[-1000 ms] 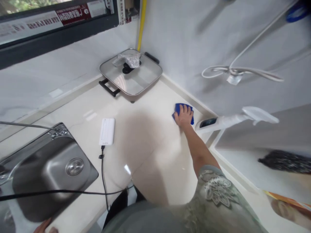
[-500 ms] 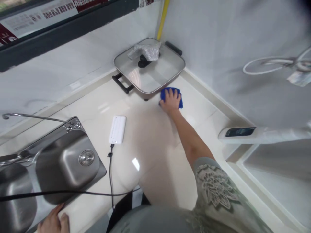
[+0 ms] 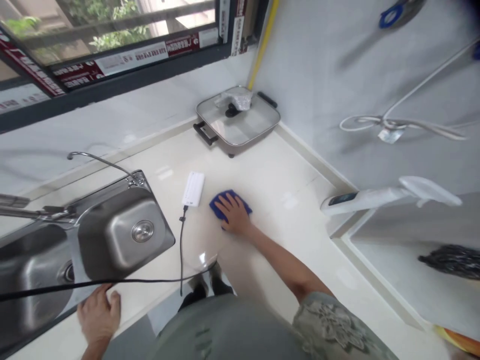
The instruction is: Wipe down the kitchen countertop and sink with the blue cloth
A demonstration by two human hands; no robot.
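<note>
My right hand [image 3: 235, 215] presses a folded blue cloth [image 3: 219, 204] flat against the pale countertop [image 3: 277, 200], fingers laid over it. A white power bank [image 3: 193, 189] with a dark cable plugged in lies just left of the cloth. Down at the lower left, my left hand [image 3: 98, 312] rests on the counter's front edge beside the steel double sink [image 3: 165, 235]. Its fingers are stretched out and hold nothing, though some fingertips are partly hidden near the sink rim.
An electric pan [image 3: 247, 127] with a glass lid and black handles stands in the back corner. A thin curved tap [image 3: 101, 160] rises behind the sink. To the right lie a white handheld device [image 3: 375, 196] and a tied white cord [image 3: 386, 121]. A black cable [image 3: 142, 281] crosses the front.
My right hand has drawn the cloth from beside the pan towards me and to the left, near the power bank. The view has tilted up, showing more window. My left hand stays by the sink.
</note>
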